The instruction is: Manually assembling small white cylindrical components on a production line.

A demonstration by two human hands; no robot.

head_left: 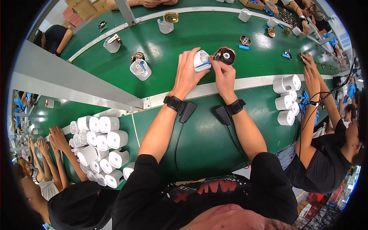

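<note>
Over the green bench, my left hand [185,73] is closed around a white plastic housing [201,56], its open end tilted toward my right hand. A blue part [204,64] shows inside that housing. My right hand [225,79] pinches a gold-rimmed dark cap [227,56] with a pale ring in its middle, close beside the housing's mouth. Reddish bits show at the cap's edge near my fingertips; what they are is too small to tell. Both wrists wear black straps with cabled black blocks.
White housings [140,69] with parts in them stand on the green belt [184,38]. Many white housings [108,124] are stacked at left, others [283,102] at right beside blue cylinders [304,97]. A grey metal post [76,76] rises at left. Co-workers' arms [312,82] reach in on both sides.
</note>
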